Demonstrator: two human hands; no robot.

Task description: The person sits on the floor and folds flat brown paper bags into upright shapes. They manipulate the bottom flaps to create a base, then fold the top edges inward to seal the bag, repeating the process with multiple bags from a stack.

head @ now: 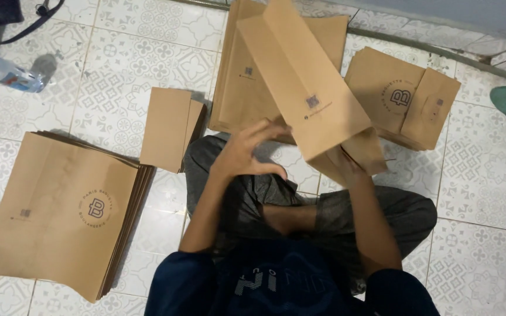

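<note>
Fingers of the left hand (246,149) were spread wide and curled, holding nothing, just beside the brown paper bag (308,96). The right hand (346,167) was tucked under the bag's lower end and gripped it, so the bag stood tilted above both hands. A flat stack of brown sheets (60,210) with a round dark logo lay well to the left of the left hand. A small pile of brown cards (168,129) lay nearer to it.

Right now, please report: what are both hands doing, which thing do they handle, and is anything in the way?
Right hand inside open end of brown paper bag. Left hand open, beside it, not gripping. Stacks of bags around; nothing between hands and bag.
</note>
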